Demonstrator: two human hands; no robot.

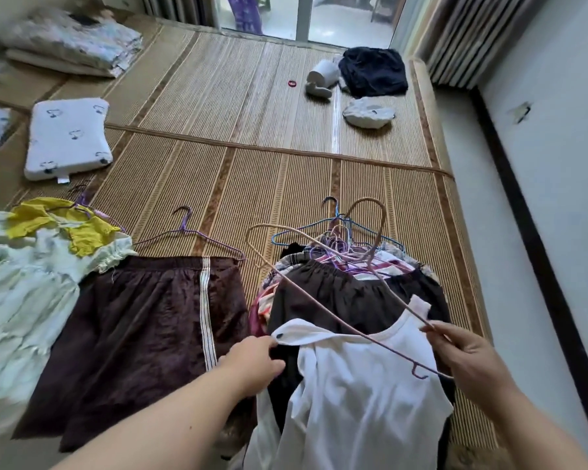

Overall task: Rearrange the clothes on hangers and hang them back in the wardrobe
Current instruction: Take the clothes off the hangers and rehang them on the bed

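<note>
On the woven straw mat (252,164) a pile of dark and patterned clothes (353,293) lies at the near edge, with a tangle of blue and purple wire hangers (340,232) resting across its far side. A white top (364,401) lies over the near part of this pile. The left hand (252,362) grips the top at its left shoulder, fingers curled round the fabric. The right hand (469,354) pinches one end of a pink wire hanger (323,308) between thumb and fingers. The hanger is raised and slants across the pile, its hook pointing away over the tangle.

Just left of the pile lies a dark brown garment with white stripes (143,327), spread flat with a purple hanger (187,228) at its waistband. Further left lie a pale green garment (21,293) and a yellow one (82,232) — both overlapping.

Well apart, a white pillow (68,137) sits on the left and folded bedding (75,42) lies at the far left. A navy garment (374,71), a small red ring (292,83) and a grey-white bundle (369,111) lie near the window.
</note>
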